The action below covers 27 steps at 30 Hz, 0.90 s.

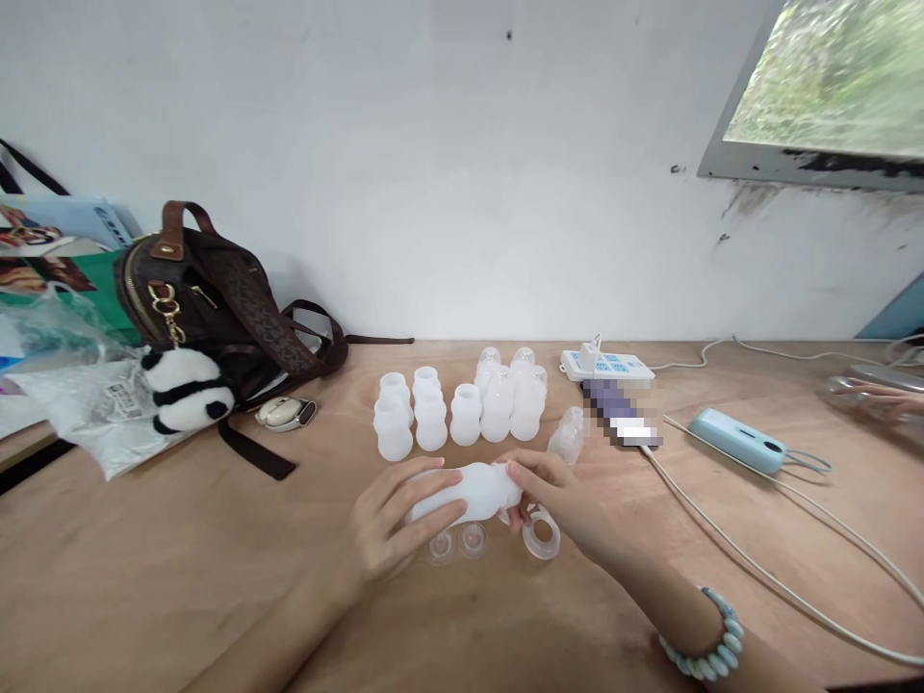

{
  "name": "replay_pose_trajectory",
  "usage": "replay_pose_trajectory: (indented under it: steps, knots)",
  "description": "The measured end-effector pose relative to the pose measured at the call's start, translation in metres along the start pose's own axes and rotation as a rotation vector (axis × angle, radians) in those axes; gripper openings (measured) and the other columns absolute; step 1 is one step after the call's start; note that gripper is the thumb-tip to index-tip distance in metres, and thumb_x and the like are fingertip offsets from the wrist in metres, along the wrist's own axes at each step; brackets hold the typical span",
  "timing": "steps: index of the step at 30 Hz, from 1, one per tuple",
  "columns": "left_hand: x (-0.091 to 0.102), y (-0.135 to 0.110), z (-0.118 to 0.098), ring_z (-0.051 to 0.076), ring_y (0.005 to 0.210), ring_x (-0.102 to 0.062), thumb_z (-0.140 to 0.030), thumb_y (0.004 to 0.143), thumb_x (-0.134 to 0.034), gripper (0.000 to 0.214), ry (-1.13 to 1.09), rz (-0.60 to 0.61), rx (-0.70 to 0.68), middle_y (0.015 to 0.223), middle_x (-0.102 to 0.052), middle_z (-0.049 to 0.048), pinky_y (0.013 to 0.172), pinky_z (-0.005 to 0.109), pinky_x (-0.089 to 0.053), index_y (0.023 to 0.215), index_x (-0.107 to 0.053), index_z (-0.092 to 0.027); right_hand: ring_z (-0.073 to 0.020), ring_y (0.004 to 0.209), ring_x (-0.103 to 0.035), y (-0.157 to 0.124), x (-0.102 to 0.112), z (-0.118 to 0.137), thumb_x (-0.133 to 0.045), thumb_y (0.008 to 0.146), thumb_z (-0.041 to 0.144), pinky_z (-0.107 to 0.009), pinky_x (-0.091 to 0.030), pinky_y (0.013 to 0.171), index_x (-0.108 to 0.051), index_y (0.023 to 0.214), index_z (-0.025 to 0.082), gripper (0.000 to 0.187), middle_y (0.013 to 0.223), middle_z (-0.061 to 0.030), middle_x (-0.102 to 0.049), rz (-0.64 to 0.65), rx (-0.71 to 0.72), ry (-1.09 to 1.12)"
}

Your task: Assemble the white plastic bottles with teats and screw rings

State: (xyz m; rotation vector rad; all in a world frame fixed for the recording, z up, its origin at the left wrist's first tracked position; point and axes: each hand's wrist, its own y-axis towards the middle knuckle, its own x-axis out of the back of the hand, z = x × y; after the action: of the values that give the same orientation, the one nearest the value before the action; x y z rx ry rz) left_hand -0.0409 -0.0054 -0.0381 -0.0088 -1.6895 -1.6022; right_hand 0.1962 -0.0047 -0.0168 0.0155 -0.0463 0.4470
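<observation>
My left hand [394, 525] wraps round the body of a white translucent bottle [473, 489] that lies sideways above the wooden table. My right hand [559, 496] pinches the bottle's neck end with its fingertips. Just below the hands lie two small clear teats [456, 544] and a clear screw ring [542, 535]. Behind them stands a group of several white bottles [462, 409], some capped. One clear capped bottle [567, 435] lies on its side to the right of the group.
A brown handbag [217, 298] with a panda plush [184, 388] sits at the back left beside plastic bags [87, 404]. A power strip [606, 366], a blurred phone [621, 414], a light blue device [736, 441] and white cables [757, 568] lie to the right. Another person's hand [873, 399] shows at the far right.
</observation>
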Motion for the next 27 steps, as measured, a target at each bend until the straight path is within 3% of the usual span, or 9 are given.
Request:
replay_pose_trajectory:
  steps: [3, 8, 10, 13, 15, 17, 21, 27]
  knots:
    - [0.005, 0.004, 0.001, 0.014, 0.097, -0.066, -0.032, 0.085, -0.066, 0.026, -0.095, 0.045, 0.188, 0.107, -0.071, 0.005, 0.081, 0.024, -0.055, 0.11, -0.063, -0.023, -0.0099, 0.063, -0.059, -0.002, -0.001, 0.0, -0.062, 0.087, 0.048, -0.022, -0.045, 0.056, -0.062, 0.107, 0.016, 0.038, 0.083, -0.0024, -0.065, -0.04, 0.1, -0.055]
    - [0.012, 0.013, 0.006, 0.011, 0.064, -0.06, -0.052, 0.077, -0.066, 0.037, -0.507, 0.208, 0.854, 0.074, -0.069, 0.0011, 0.056, 0.018, -0.044, 0.085, -0.066, -0.016, -0.0168, 0.108, -0.059, -0.009, -0.002, 0.002, -0.069, 0.085, 0.027, -0.027, -0.05, 0.084, -0.064, 0.109, 0.023, 0.025, 0.112, -0.0049, -0.064, -0.167, 0.505, -0.364]
    - [0.012, 0.016, 0.009, 0.008, 0.054, -0.053, -0.061, 0.077, -0.061, 0.047, -0.747, 0.183, 1.083, 0.064, -0.064, -0.0003, 0.05, 0.017, -0.038, 0.08, -0.064, -0.014, -0.0171, 0.113, -0.057, -0.009, 0.001, 0.001, -0.065, 0.089, 0.025, -0.027, -0.05, 0.086, -0.062, 0.111, 0.025, 0.023, 0.118, -0.0051, -0.061, -0.22, 0.619, -0.382]
    - [0.008, 0.018, 0.014, 0.009, 0.056, -0.053, -0.072, 0.071, -0.061, 0.062, -0.982, 0.034, 1.284, 0.068, -0.064, 0.0009, 0.052, 0.017, -0.039, 0.089, -0.063, -0.013, -0.0161, 0.11, -0.058, -0.009, 0.009, -0.002, -0.064, 0.089, 0.024, -0.027, -0.051, 0.085, -0.053, 0.127, 0.029, 0.04, 0.123, -0.005, -0.059, -0.369, 0.6, -0.334]
    - [0.005, 0.019, 0.016, 0.014, 0.07, -0.062, -0.074, 0.064, -0.067, 0.073, -1.069, -0.01, 1.315, 0.084, -0.07, 0.0059, 0.063, 0.02, -0.047, 0.105, -0.063, -0.013, -0.0164, 0.107, -0.059, -0.008, 0.012, -0.003, -0.065, 0.089, 0.028, -0.028, -0.05, 0.086, -0.05, 0.131, 0.029, 0.045, 0.12, -0.0049, -0.061, -0.406, 0.531, -0.319]
    - [0.002, 0.02, 0.016, 0.02, 0.089, -0.067, -0.07, 0.062, -0.073, 0.078, -1.129, 0.01, 1.31, 0.102, -0.071, 0.0106, 0.078, 0.026, -0.051, 0.115, -0.06, -0.014, -0.017, 0.104, -0.06, -0.009, 0.013, -0.004, -0.063, 0.09, 0.032, -0.03, -0.049, 0.087, -0.054, 0.126, 0.028, 0.037, 0.115, -0.0045, -0.063, -0.381, 0.484, -0.346]
    - [-0.001, 0.024, 0.013, 0.025, 0.116, -0.058, -0.053, 0.068, -0.077, 0.064, -1.071, 0.134, 1.221, 0.122, -0.067, 0.0112, 0.103, 0.032, -0.044, 0.116, -0.062, -0.015, -0.0165, 0.1, -0.06, -0.01, 0.009, -0.005, -0.06, 0.091, 0.036, -0.03, -0.048, 0.088, -0.058, 0.12, 0.025, 0.031, 0.111, -0.0037, -0.064, -0.337, 0.434, -0.43]
    - [-0.012, 0.03, 0.015, 0.028, 0.129, -0.048, -0.041, 0.075, -0.072, 0.052, -0.969, 0.331, 1.106, 0.131, -0.061, 0.0077, 0.114, 0.039, -0.036, 0.12, -0.06, -0.019, -0.0162, 0.1, -0.06, -0.011, 0.008, -0.004, -0.057, 0.092, 0.038, -0.029, -0.047, 0.086, -0.057, 0.121, 0.025, 0.032, 0.112, -0.0025, -0.064, -0.328, 0.395, -0.448]
